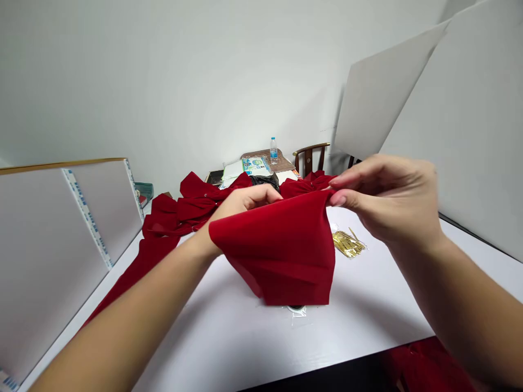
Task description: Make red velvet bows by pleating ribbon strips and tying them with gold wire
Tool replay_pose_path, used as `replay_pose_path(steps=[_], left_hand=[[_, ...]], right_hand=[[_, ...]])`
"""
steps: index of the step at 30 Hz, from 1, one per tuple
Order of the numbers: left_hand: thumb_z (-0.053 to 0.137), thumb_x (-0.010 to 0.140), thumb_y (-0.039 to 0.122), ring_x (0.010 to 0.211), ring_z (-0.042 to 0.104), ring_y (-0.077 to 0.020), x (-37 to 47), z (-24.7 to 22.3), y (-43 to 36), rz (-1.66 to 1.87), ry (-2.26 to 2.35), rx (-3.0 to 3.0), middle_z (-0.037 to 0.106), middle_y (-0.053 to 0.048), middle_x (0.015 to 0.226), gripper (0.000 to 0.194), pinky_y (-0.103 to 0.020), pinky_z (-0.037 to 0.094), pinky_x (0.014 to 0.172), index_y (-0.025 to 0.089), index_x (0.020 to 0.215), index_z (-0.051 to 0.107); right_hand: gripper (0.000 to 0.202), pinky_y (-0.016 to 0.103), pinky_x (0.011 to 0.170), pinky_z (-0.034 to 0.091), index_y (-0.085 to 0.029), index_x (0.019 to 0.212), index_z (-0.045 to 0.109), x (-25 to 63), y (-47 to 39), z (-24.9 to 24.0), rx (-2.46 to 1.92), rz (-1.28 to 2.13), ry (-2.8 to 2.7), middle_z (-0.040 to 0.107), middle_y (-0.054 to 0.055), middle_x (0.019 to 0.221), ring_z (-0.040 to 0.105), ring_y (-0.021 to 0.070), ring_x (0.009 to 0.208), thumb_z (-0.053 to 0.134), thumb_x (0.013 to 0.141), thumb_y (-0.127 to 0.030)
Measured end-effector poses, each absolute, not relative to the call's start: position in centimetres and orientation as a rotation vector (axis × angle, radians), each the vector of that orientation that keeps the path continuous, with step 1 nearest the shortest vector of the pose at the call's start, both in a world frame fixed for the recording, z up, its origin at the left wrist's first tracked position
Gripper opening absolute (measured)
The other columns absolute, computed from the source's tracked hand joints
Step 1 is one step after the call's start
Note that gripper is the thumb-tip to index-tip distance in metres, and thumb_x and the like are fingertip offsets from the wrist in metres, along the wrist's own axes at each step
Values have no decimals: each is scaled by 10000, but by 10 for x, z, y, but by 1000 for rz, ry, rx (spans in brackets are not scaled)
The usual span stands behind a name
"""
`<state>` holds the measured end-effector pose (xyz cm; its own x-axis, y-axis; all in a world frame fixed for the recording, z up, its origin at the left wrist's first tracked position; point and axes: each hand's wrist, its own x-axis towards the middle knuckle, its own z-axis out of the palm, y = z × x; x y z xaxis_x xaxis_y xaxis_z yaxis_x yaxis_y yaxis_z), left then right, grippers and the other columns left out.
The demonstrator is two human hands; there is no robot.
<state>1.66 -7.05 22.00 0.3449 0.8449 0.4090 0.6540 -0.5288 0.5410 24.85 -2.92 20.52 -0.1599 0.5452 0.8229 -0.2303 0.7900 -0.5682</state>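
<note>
A piece of red cloth [281,250] hangs folded above the white table, between my two hands. My right hand [392,196] pinches its upper right corner between thumb and fingers. Behind the cloth's top edge is my left hand [249,201], closed on the fabric, with most of its fingers hidden. The cloth drapes over the left wrist. Below its lower edge, a small round item in clear plastic [297,310] shows only in part. A bundle of gold twist ties [348,243] lies on the table near my right hand.
Red fabric bows [180,212] are heaped along the table's left and far side. Behind them are a water bottle [273,151], papers [255,165] and a wooden chair [310,158]. White panels [69,261] stand at left and right. More red fabric [433,365] lies below the near edge.
</note>
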Motion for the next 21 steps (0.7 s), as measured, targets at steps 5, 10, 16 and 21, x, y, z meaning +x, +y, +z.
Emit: replay_pose_path(steps=[5, 10, 16, 21], left_hand=[[574, 984, 271, 747, 707, -160, 19, 269, -82, 987, 1132, 2201, 744, -22, 909, 111, -273, 564, 604, 196, 928, 633], [586, 978, 214, 712, 675, -145, 22, 298, -84, 1025, 1199, 2465, 707, -7, 811, 109, -250, 503, 567, 188, 893, 648], [596, 977, 253, 620, 576, -101, -19, 314, -93, 894, 1342, 2913, 682, 8, 727, 141, -236, 426, 584, 165, 914, 686], [547, 1013, 319, 595, 578, -90, -62, 304, -108, 687, 1321, 3195, 706, 23, 729, 236, -225, 400, 576, 227, 902, 734]], right_hand=[[525, 296, 647, 655, -240, 1136, 715, 257, -10, 208, -248, 1167, -1683, 771, 59, 971, 763, 199, 806, 776, 804, -642], [441, 289, 753, 644, -227, 1164, 712, 255, -6, 187, 23, 1480, -1875, 751, 51, 978, 752, 195, 899, 810, 837, -505], [201, 187, 563, 512, -167, 834, 664, 287, 2, 171, -131, 1479, -2328, 664, 8, 752, 632, 105, 664, 762, 900, -330], [409, 229, 460, 433, -214, 700, 607, 337, 2, 183, -589, 1024, -2489, 573, 49, 605, 538, 95, 531, 576, 1009, -480]])
